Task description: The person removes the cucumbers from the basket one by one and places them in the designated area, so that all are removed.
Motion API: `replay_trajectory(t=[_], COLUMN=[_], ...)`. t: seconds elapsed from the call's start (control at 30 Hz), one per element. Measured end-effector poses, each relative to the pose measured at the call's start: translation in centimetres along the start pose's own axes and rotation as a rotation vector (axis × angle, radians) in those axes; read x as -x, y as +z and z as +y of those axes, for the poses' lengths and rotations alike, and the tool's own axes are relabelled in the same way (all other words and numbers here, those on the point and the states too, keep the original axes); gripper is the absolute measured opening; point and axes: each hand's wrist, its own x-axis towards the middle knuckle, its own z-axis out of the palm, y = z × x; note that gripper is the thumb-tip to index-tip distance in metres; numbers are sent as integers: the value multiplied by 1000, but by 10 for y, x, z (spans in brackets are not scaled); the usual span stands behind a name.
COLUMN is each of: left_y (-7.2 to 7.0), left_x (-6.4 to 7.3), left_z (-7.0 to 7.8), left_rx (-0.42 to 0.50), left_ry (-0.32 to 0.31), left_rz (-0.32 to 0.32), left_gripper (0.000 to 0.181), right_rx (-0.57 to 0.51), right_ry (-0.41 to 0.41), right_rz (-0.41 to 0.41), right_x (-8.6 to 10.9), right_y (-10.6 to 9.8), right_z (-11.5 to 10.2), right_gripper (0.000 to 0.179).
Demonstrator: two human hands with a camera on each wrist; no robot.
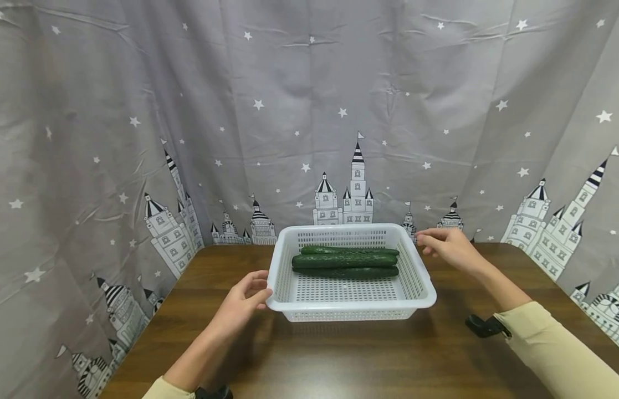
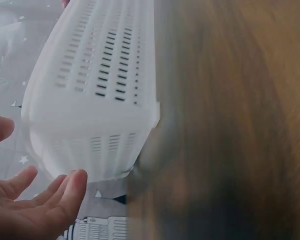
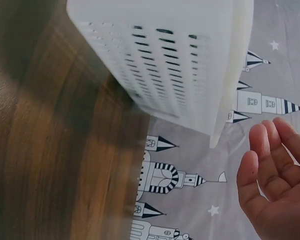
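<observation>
A white plastic basket (image 1: 351, 305) with slotted walls sits on the wooden table, and three dark green cucumbers (image 1: 345, 260) lie side by side in it. At the basket's left rim is my left hand (image 1: 242, 299), its fingers loosely bent; the left wrist view shows the fingertips (image 2: 76, 186) close to the wall without curling round it. Off the far right corner my right hand (image 1: 451, 247) hovers with relaxed fingers. In the right wrist view a gap separates those fingers (image 3: 260, 140) from the rim, and they hold nothing.
Brown wooden table (image 1: 339, 360) surface surrounds the basket. Behind and to both sides hangs a grey curtain (image 1: 309, 111) printed with castles and stars, meeting the table's back edge. A black strap (image 1: 484, 326) is at the right wrist.
</observation>
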Motion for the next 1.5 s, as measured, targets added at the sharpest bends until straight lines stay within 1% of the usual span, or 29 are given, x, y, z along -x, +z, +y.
replay_trajectory(t=[0.1, 0.2, 0.23, 0.33, 0.43, 0.5, 0.63, 0.83, 0.97, 1.17, 1.3, 1.43, 1.5], left_y=[6, 15, 18, 25, 28, 29, 28, 27, 26, 28, 29, 29, 29], left_x=[1, 1, 1, 2, 2, 2, 1, 0, 0, -2, 0, 1, 1], left_z=[-3, -8, -9, -13, -16, -17, -17, -16, -17, -20, -20, -20, -19], left_rx=[66, 125, 138, 165, 187, 200, 227, 226, 232, 275, 284, 280, 275], left_ry=[-12, -5, -4, -5, -21, -35, -63, -86, -93, -104, -100, -97, -96], left_rz=[-1, 8, 15, 55, 87, 86, 61, 57, 52, 45, 47, 52, 54], left_gripper=[44, 45, 45, 44, 41, 40, 40, 40, 41, 40, 39, 38, 38], right_rx=[-38, -66, -81, -108, -131, -142, -154, -164, -181, -206, -217, -261, -296], right_ry=[20, 49, 58, 49, 33, 32, 32, 31, 28, 32, 27, 19, 25], right_rz=[-14, -20, -23, -33, -43, -44, -43, -75, -93, -117, -130, -143, -163], right_x=[-3, -7, -9, -13, -17, -19, -24, -33, -42, -55, -62, -69, -73], right_y=[1, 1, 1, 3, 6, 7, 9, 14, 19, 25, 29, 35, 38], right_z=[-3, -6, -8, -13, -18, -20, -25, -35, -39, -44, -47, -48, -49], right_gripper=[46, 46, 46, 46, 45, 44, 43, 43, 42, 42, 43, 41, 39])
